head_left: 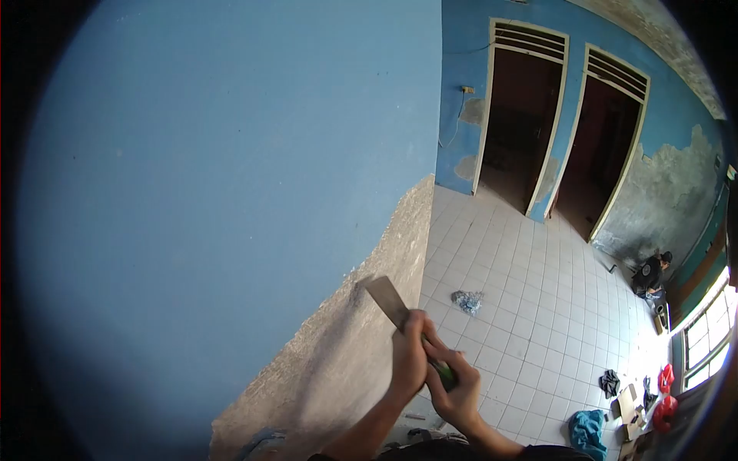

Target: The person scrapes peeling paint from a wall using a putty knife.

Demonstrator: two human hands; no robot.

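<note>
My left hand [410,357] is closed round the front of a paint scraper [387,300], close to its blade. Lower down, my right hand [455,386] grips the green handle, most of which the fingers hide. The flat metal blade points up and to the left. Its end lies over a bare plaster patch [338,376], near the ragged edge of the blue paint [231,192]; whether it touches the wall, I cannot tell. This patch widens downward from the wall's corner.
On the white tiled floor [500,269] lies a small heap of paint flakes [467,302]. Two doorways [516,123] open in the far wall. At the right, a person [650,275] in dark clothes crouches by the wall. A teal cloth [587,432], cardboard [629,407] and red bags [665,413] lie at lower right.
</note>
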